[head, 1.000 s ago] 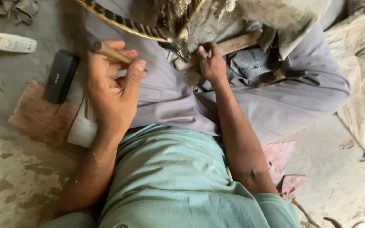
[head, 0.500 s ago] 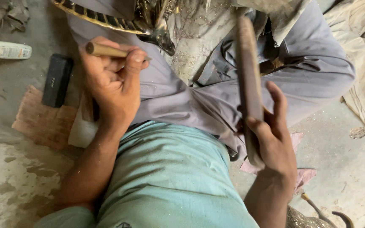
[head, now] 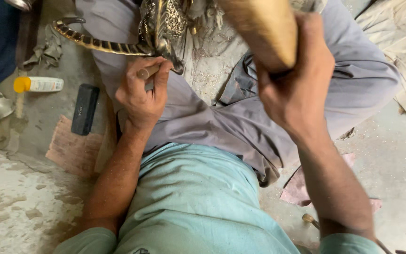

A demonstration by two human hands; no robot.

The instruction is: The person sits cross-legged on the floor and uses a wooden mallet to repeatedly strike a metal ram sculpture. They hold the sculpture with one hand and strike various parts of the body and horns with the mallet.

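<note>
Both my hands grip tools.
Left hand fingers clasp a punch at centre top; right hand fingers clench a wooden handle.

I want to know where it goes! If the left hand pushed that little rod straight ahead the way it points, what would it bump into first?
Most likely the ornate brass piece. The left hand holds the small rod aimed up and right, its tip seemingly close to the metal, though depth is hard to judge.
</note>
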